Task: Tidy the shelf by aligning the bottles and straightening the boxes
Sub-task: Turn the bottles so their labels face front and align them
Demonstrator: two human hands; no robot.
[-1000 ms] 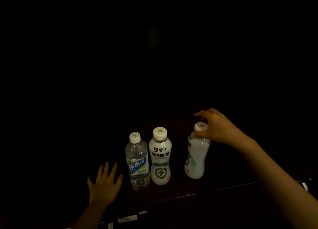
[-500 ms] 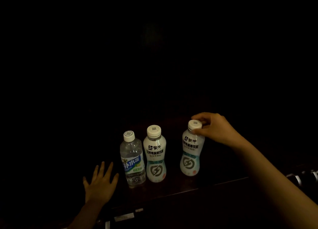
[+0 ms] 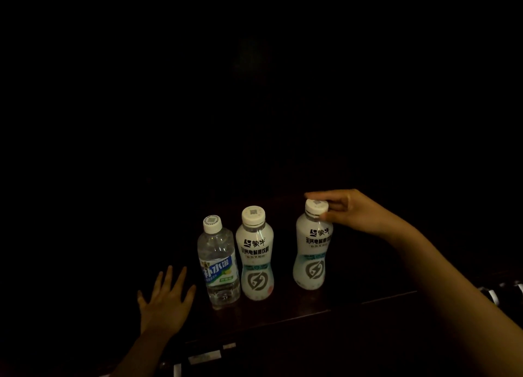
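- Head view is very dark; only three bottles, two hands and a strip of dark wooden shelf [image 3: 285, 314] are lit; no boxes can be made out in the gloom.
- A middle white electrolyte drink bottle [image 3: 255, 259] is taken as the landmark; it is stood upright on the shelf near the front edge, white cap on top, label with black characters and a grey lightning emblem turned to the camera.
- A clear water bottle [image 3: 218, 266] with a blue and white label is stood upright just to the left of the landmark; the two are seen very close, and touching cannot be told.
- A second white electrolyte drink bottle [image 3: 312, 247] is stood to the right of the landmark, clearly apart from it and set slightly farther back; its label is also faced forward; its base is seen down on the shelf.
- The right hand [image 3: 349, 211] is reached in from the right of the landmark; its white cap [image 3: 316, 206] is pinched between thumb and curled fingers, so the hand is closed around the top of that bottle.
- The left hand [image 3: 165, 300] is laid flat, palm down, fingers spread wide, to the left of the landmark and just beside the water bottle; nothing is held in it.
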